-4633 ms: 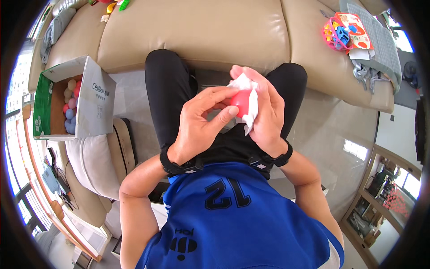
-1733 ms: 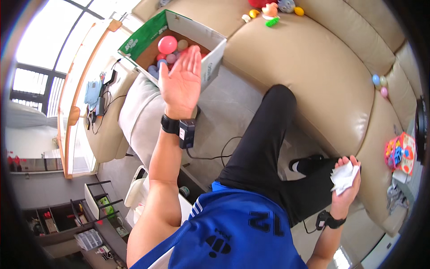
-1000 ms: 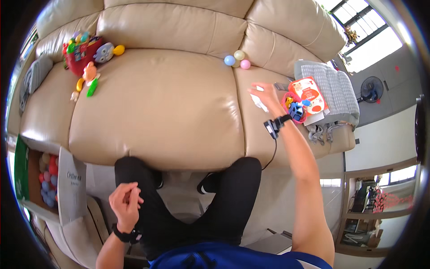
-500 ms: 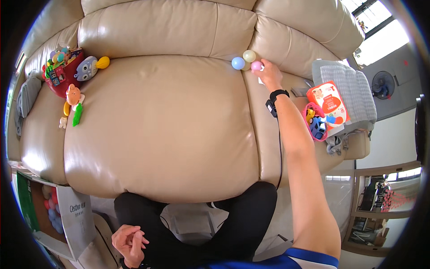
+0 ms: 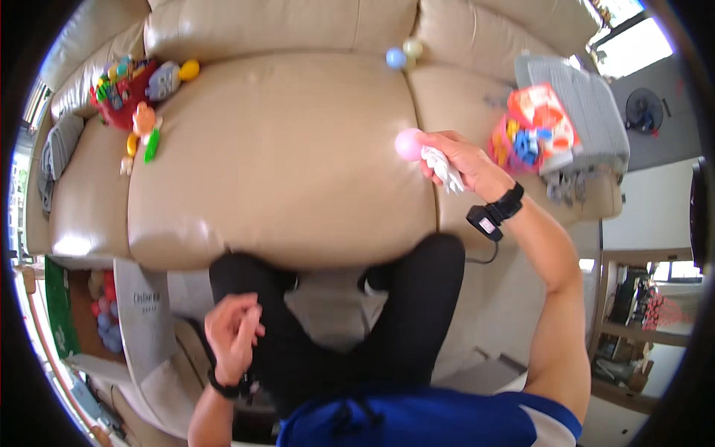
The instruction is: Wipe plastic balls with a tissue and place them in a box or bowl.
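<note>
Above the sofa seat [image 5: 275,164], my right hand [image 5: 462,160] grips a pink ball [image 5: 409,144] at its fingertips. A crumpled white tissue or cloth [image 5: 444,170] is bunched in the same hand, hanging below the fingers. Farther back, by the backrest, lie a blue ball [image 5: 395,58] and a pale yellow ball [image 5: 412,49]; part of another pale ball shows beneath them. My left hand [image 5: 234,335] is over my left thigh, its fingers loosely curled together with nothing visible in them.
At the left stand a red toy container [image 5: 126,100], a grey animal toy [image 5: 164,80] and small toys. A pink basket of toys [image 5: 514,149], an orange-white package [image 5: 547,112] and a grey blanket [image 5: 596,104] sit right. A box of balls [image 5: 145,313] stands lower left.
My right hand has lifted the pink ball from beside the other balls and drawn it nearer. My left hand has risen slightly. The whole view has shifted, with the sofa higher in the picture.
</note>
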The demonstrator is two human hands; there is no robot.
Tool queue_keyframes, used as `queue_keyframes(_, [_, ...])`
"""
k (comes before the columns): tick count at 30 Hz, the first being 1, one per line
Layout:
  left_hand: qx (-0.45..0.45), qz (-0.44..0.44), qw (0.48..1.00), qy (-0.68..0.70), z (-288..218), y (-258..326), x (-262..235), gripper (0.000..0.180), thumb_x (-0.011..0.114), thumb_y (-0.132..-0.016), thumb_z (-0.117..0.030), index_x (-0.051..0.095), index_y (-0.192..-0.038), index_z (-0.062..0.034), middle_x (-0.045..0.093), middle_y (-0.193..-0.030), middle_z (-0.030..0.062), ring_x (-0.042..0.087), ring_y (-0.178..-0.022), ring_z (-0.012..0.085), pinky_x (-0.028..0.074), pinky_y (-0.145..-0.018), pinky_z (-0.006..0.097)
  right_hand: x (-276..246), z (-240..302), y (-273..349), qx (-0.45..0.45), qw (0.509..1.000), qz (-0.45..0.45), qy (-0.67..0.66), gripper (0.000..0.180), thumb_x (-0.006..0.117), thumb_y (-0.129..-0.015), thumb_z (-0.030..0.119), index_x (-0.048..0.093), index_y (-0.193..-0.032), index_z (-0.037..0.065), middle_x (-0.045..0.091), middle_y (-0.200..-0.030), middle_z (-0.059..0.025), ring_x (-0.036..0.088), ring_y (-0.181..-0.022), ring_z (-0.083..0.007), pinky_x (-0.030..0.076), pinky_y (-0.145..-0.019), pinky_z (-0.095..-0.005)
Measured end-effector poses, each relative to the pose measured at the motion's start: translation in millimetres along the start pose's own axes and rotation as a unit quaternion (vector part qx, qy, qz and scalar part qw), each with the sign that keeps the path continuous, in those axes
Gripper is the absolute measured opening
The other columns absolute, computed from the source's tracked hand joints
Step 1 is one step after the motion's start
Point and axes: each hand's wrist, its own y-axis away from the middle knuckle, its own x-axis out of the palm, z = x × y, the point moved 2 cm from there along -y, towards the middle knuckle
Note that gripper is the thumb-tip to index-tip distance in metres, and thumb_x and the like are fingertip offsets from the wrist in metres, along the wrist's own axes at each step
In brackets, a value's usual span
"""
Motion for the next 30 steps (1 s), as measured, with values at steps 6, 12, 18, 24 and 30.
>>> queue_keyframes(6, [0.164, 0.221, 0.961, -0.010, -51, 9, 46, 0.058, 0.077, -0.086, -0.007, 0.057, -0.140, -0.0004, 0.065, -0.127, 0.0132, 0.065, -0.105, 0.0196, 0.054, -0.088, 0.032, 140, -74, 138, 0.118, 0.969, 0.214, -0.043, 0.042, 0.067, -0.098, 0.039, 0.066, -0.110, -0.001, 0.069, -0.072, -0.0118, 0.064, -0.052, -0.0139, 0.052, -0.046, -0.0247])
queue_keyframes(12, [0.282, 0.315, 0.903, -0.076, -52, 39, 56, 0.073, 0.087, -0.080, -0.019, 0.054, -0.142, -0.0005, 0.067, -0.129, 0.0151, 0.064, -0.116, 0.0284, 0.050, -0.101, 0.041, 206, -136, 175, 0.111, 0.946, 0.277, -0.123, 0.049, 0.064, -0.100, 0.047, 0.066, -0.114, 0.000, 0.070, -0.072, -0.0116, 0.063, -0.050, -0.0141, 0.052, -0.046, -0.0243])
queue_keyframes(18, [0.068, 0.167, 0.966, 0.186, -43, 74, 43, 0.048, 0.072, -0.098, -0.014, 0.054, -0.140, 0.0022, 0.068, -0.125, 0.0139, 0.068, -0.110, 0.0199, 0.058, -0.094, 0.033, 219, -175, 167, 0.038, 0.863, 0.120, -0.490, 0.054, 0.046, -0.106, 0.054, 0.065, -0.119, 0.005, 0.072, -0.103, -0.0139, 0.071, -0.095, -0.0252, 0.059, -0.085, -0.0411])
queue_keyframes(24, [-0.124, 0.211, 0.910, 0.334, -44, 88, 63, 0.045, 0.064, -0.103, -0.016, 0.052, -0.143, 0.0008, 0.068, -0.123, 0.0133, 0.069, -0.105, 0.0175, 0.060, -0.091, 0.034, 236, -140, 182, -0.218, 0.869, 0.090, -0.434, 0.059, 0.032, -0.112, 0.046, 0.054, -0.140, -0.002, 0.060, -0.138, -0.0224, 0.057, -0.130, -0.0320, 0.044, -0.113, -0.0444])
queue_keyframes(30, [-0.101, 0.221, 0.899, 0.365, -31, 94, 82, 0.043, 0.066, -0.102, -0.016, 0.056, -0.139, 0.0029, 0.070, -0.122, 0.0109, 0.069, -0.107, 0.0163, 0.057, -0.093, 0.032, 248, -147, 190, -0.410, 0.908, 0.025, -0.080, 0.046, 0.043, -0.110, 0.025, 0.049, -0.145, -0.004, 0.058, -0.141, -0.0239, 0.057, -0.128, -0.0246, 0.044, -0.108, -0.0369])
